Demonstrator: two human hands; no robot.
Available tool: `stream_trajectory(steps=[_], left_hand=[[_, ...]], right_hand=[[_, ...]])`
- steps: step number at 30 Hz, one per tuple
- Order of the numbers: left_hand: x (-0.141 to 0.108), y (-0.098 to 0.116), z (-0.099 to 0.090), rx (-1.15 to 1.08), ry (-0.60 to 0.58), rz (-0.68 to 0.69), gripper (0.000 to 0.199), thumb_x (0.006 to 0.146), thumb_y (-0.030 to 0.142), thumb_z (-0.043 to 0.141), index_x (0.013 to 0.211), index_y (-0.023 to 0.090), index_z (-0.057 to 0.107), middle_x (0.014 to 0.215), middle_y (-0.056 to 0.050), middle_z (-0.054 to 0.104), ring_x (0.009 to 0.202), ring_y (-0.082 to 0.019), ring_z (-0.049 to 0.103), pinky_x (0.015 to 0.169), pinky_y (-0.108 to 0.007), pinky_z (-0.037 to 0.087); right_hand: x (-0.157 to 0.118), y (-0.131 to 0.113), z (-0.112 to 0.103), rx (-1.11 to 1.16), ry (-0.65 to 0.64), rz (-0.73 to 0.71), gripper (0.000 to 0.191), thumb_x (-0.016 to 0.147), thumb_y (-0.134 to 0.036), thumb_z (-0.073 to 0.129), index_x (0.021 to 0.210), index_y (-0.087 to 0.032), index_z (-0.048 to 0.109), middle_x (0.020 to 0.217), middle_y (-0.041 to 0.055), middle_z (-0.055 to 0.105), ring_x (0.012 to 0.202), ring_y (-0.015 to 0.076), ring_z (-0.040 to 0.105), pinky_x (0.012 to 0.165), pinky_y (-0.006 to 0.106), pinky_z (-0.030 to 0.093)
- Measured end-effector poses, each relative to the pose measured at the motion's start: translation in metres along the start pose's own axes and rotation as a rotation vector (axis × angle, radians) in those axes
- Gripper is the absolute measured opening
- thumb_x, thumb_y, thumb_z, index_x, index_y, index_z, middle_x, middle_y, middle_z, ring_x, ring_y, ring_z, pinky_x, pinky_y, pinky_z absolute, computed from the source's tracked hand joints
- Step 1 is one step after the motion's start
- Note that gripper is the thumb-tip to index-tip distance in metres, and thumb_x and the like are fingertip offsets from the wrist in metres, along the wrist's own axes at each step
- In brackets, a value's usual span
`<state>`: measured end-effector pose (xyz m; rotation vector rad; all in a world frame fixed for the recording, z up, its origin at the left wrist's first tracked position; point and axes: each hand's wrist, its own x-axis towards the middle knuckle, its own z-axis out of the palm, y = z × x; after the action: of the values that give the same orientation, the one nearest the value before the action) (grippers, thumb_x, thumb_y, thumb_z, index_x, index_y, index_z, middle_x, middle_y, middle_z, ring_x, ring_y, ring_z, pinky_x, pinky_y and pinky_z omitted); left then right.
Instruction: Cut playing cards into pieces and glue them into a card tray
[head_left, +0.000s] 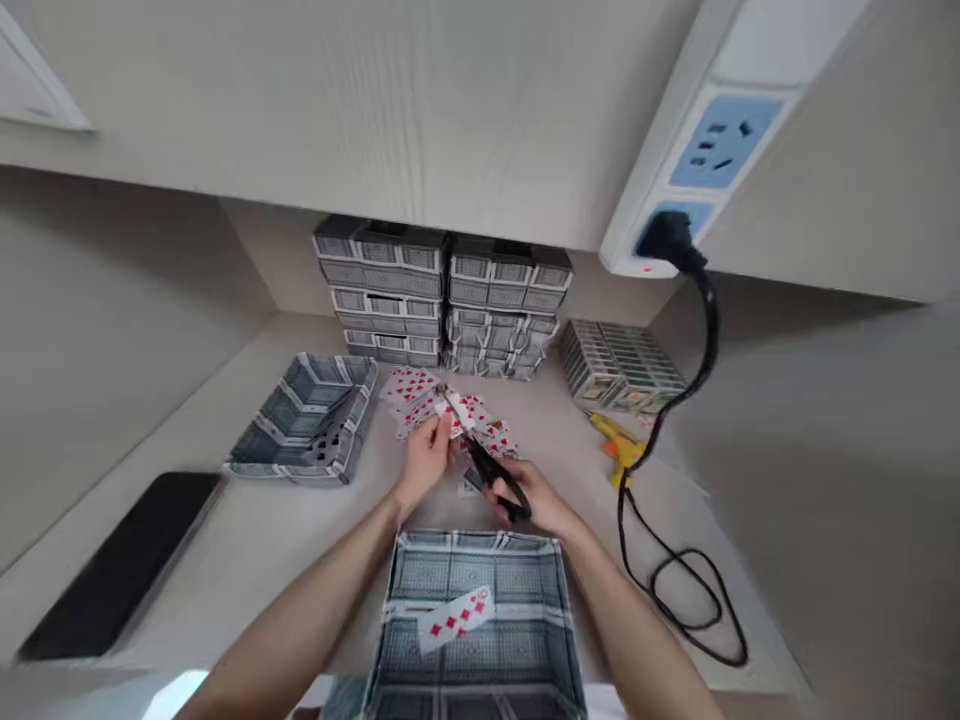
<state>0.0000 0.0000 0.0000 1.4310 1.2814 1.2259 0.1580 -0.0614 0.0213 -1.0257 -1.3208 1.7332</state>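
My left hand [427, 462] pinches a red-suited playing card [454, 413] above a loose spread of cards. In my right hand [529, 495] are scissors [493, 470] with black handles, my fingers wrapped through the grips. Their blades lie against the held card; whether they are cutting it I cannot tell. Under both hands, several red-suited playing cards [411, 388] are scattered on the table. Close to my body, between my forearms, stands a box made of playing cards [517, 570], and a cut strip of a diamond card [457, 617] lies in it.
At left are another card box [300, 400] with cards inside and a black flat device [120, 560]. Stacked card boxes [390, 270] stand at the back, beside a pile of card decks [622, 365]. At right lies a yellow glue gun [619, 445], its black cord [709, 330] running to a power strip [697, 150].
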Motion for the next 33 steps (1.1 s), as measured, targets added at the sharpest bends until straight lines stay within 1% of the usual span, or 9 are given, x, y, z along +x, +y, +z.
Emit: stream_trajectory(steps=[7,13,17,24,28,31,33], left_hand=[[0.0007,-0.0007,0.0007,-0.056,-0.004,-0.01,0.04,0.081,0.049,0.04,0.058,0.017,0.044,0.044,0.005,0.043,0.038,-0.008,0.04,0.041,-0.02,0.031],[0.0027,-0.0035,0.0011,-0.091,-0.021,-0.016,0.039,0.081,0.049,0.041,0.058,0.017,0.043,0.044,0.005,0.044,0.036,-0.008,0.04,0.04,-0.02,0.031],[0.0029,-0.003,0.0009,-0.089,-0.022,-0.027,0.04,0.081,0.049,0.04,0.057,0.017,0.043,0.043,0.006,0.043,0.036,-0.008,0.04,0.04,-0.02,0.031],[0.0044,-0.0024,-0.0006,-0.086,-0.038,-0.029,0.039,0.081,0.048,0.04,0.058,0.017,0.044,0.043,0.006,0.044,0.037,-0.008,0.042,0.041,-0.021,0.033],[0.0054,-0.0046,-0.0011,-0.093,-0.055,-0.025,0.039,0.08,0.048,0.041,0.058,0.017,0.045,0.043,0.005,0.045,0.038,-0.008,0.043,0.041,-0.021,0.034],[0.0053,-0.0055,-0.0009,-0.125,-0.087,-0.028,0.039,0.08,0.049,0.042,0.059,0.017,0.046,0.044,0.005,0.046,0.039,-0.008,0.044,0.042,-0.021,0.035],[0.0051,-0.0055,-0.0009,-0.173,-0.106,-0.048,0.038,0.079,0.05,0.043,0.06,0.017,0.046,0.045,0.005,0.047,0.039,-0.009,0.045,0.043,-0.021,0.036]], right_hand=[[0.0028,0.0008,-0.0009,0.006,0.002,0.017,0.035,0.067,-0.05,0.061,0.066,-0.017,0.048,0.051,-0.0054,0.045,0.036,0.0058,0.039,0.033,0.018,0.033],[0.0043,0.0003,0.0017,0.021,0.05,0.069,0.034,0.064,-0.048,0.065,0.07,-0.018,0.05,0.048,-0.0062,0.044,0.034,0.0069,0.04,0.031,0.019,0.035],[0.0057,0.0019,0.002,0.032,0.081,0.07,0.033,0.063,-0.046,0.067,0.069,-0.017,0.051,0.045,-0.0065,0.045,0.031,0.0064,0.039,0.029,0.018,0.033],[0.0068,0.0041,0.0006,0.038,0.074,0.049,0.035,0.065,-0.047,0.065,0.061,-0.017,0.049,0.046,-0.0053,0.046,0.032,0.0058,0.041,0.028,0.017,0.032],[0.0071,0.0049,0.0014,0.021,0.107,0.046,0.034,0.064,-0.047,0.066,0.066,-0.017,0.05,0.043,-0.0067,0.044,0.031,0.0059,0.039,0.027,0.017,0.032],[0.0083,0.0056,0.0009,0.011,0.142,0.024,0.034,0.064,-0.047,0.066,0.072,-0.017,0.053,0.043,-0.0077,0.044,0.029,0.0061,0.038,0.027,0.017,0.031],[0.0096,0.0058,-0.0021,-0.003,0.188,-0.013,0.037,0.064,-0.047,0.065,0.08,-0.015,0.055,0.044,-0.0076,0.045,0.029,0.0062,0.037,0.027,0.018,0.03]])
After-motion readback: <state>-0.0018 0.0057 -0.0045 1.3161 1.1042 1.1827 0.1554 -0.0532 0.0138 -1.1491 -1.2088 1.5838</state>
